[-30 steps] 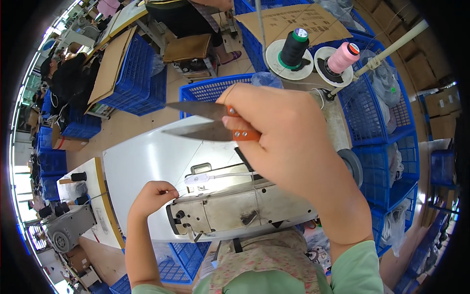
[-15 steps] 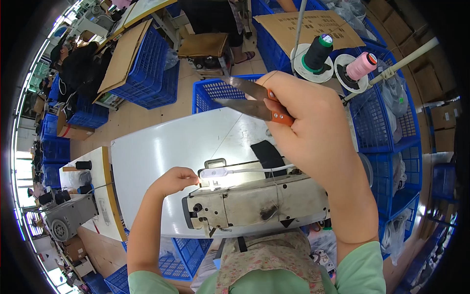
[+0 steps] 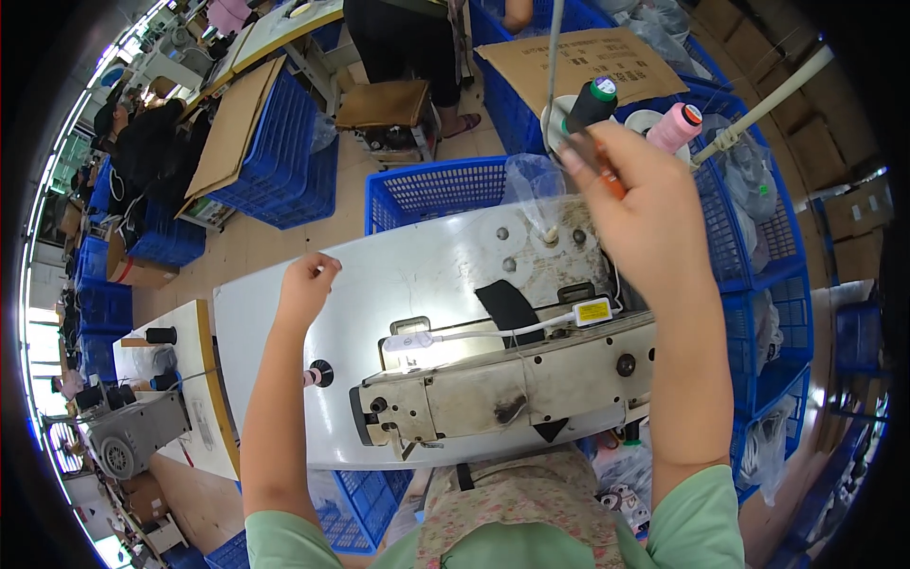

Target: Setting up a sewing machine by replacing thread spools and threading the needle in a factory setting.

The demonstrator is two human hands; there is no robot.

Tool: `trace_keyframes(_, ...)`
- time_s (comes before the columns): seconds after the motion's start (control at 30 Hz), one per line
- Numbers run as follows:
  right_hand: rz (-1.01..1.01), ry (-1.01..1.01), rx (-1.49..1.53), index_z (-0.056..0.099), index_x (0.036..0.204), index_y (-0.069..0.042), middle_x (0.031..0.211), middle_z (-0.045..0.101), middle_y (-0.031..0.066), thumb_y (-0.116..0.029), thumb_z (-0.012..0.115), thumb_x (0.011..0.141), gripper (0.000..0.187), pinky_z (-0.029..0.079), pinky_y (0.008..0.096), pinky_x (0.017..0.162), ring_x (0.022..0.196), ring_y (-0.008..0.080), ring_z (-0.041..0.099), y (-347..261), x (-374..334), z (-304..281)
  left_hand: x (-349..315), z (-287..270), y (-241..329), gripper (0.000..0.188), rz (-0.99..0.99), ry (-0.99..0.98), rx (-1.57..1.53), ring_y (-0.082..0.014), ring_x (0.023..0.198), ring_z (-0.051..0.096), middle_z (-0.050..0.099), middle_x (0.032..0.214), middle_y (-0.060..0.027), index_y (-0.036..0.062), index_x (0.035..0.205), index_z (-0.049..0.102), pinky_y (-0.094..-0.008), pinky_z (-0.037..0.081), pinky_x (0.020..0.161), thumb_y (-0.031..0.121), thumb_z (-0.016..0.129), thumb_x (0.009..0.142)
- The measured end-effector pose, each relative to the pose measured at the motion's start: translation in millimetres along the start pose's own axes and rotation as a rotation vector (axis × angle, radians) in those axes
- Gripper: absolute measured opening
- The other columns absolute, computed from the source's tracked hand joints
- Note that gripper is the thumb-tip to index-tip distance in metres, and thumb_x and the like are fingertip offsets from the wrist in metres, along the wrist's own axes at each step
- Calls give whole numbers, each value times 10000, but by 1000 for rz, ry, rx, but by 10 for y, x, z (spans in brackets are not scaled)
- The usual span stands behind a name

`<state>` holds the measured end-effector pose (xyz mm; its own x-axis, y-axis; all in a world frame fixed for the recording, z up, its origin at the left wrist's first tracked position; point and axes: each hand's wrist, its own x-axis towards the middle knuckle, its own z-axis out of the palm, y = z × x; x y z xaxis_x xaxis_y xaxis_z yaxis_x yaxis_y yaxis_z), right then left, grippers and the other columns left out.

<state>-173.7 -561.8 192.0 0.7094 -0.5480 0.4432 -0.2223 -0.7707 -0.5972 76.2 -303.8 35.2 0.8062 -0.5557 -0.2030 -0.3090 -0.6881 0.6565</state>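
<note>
The right hand (image 3: 654, 204) closes its fingers around one pair of orange-handled scissors (image 3: 609, 173), raised in front of the black spool (image 3: 592, 102). The left hand (image 3: 306, 286) curls its fingers above the table (image 3: 417, 266); whether they grip a thread cannot be told. Both large spools, black and pink (image 3: 674, 128), stand mounted; cutting done or remaining is indeterminate. Count: two large spools, one small spool (image 3: 323, 374), one sewing machine (image 3: 502, 391), one black cloth (image 3: 508, 308)
</note>
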Motion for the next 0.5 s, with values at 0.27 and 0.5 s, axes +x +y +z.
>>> trace_keyframes(0.27,180,256,40,559,884,12,668,553,97,-150,579,842,168,427,263,612,608,143,514,418,75,-613,205,125,627,176,229,58,-232,-72,594,496,629,842,-47,-26,875,635,-219,417,544,141,593,838)
trace_keyframes(0.5,207,194,15,568,869,15,652,556,76,-149,580,838,166,419,258,605,615,115,509,452,0,-975,103,-473,1555,170,471,184,-280,-66,721,525,633,801,-9,3,866,647,-193,412,647,161,586,851)
